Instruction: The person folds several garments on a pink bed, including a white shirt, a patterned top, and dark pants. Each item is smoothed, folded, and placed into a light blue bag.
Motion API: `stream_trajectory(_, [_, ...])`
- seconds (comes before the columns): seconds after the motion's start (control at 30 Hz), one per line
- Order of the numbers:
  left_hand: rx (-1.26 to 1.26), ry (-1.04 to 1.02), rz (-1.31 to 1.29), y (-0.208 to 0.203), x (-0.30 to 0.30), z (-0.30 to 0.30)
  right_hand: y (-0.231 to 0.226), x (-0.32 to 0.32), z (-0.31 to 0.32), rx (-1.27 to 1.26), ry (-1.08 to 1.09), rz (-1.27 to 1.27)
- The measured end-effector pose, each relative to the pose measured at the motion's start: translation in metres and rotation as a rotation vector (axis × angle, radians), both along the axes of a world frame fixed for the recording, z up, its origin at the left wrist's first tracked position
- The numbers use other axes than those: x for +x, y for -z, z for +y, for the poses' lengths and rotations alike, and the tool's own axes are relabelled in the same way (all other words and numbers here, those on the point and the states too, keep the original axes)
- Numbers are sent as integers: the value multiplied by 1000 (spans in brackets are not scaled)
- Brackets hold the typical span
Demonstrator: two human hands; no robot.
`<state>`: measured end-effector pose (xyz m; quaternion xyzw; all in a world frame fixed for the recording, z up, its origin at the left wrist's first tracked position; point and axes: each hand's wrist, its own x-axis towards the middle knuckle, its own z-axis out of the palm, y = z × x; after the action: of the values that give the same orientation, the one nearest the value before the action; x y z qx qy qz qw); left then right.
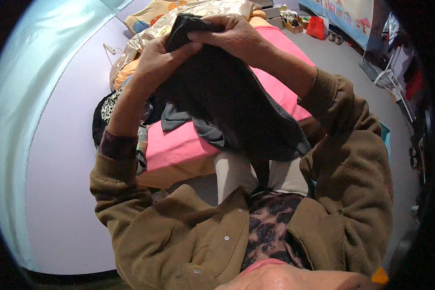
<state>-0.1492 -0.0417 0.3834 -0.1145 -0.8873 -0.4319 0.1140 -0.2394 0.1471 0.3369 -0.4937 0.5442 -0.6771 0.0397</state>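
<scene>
A black garment (222, 96) hangs in front of me over the near part of the bed, held up by its top edge. My left hand (164, 58) grips one side of that edge, thumb pressed against the cloth. On the other side, my right hand (234, 36) pinches the cloth between thumb and fingers. The two thumbs nearly meet near the top. Its lower end falls toward my knees; folds hide what kind of garment it is. Partly behind it, a dark grey piece of clothing (209, 133) lies on the pink bed sheet (176, 150).
Dark and patterned clothes (105, 108) are heaped at the bed's left edge. A shiny cream quilt (152, 36) lies at the far end. To the right on the floor are a red bag (317, 27), shoes (336, 38) and a white metal frame (394, 84). A pale blue curtain (48, 63) hangs left.
</scene>
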Motion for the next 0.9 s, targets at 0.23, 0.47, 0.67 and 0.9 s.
stream_trajectory(0.23, [274, -109, -42, -62, 46, -22, 15, 1, 30, 83, -140, 112])
stream_trajectory(0.47, [6, -216, 106, -177, 106, -95, 64, 51, -2, 83, -149, 226])
stream_trajectory(0.67, [-148, -644, 316, -267, 203, -121, 74, 123, -64, -69, -2, 241])
stream_trajectory(0.9, [-404, -898, 338, -304, 277, -138, 100, 232, -115, -94, -530, 354])
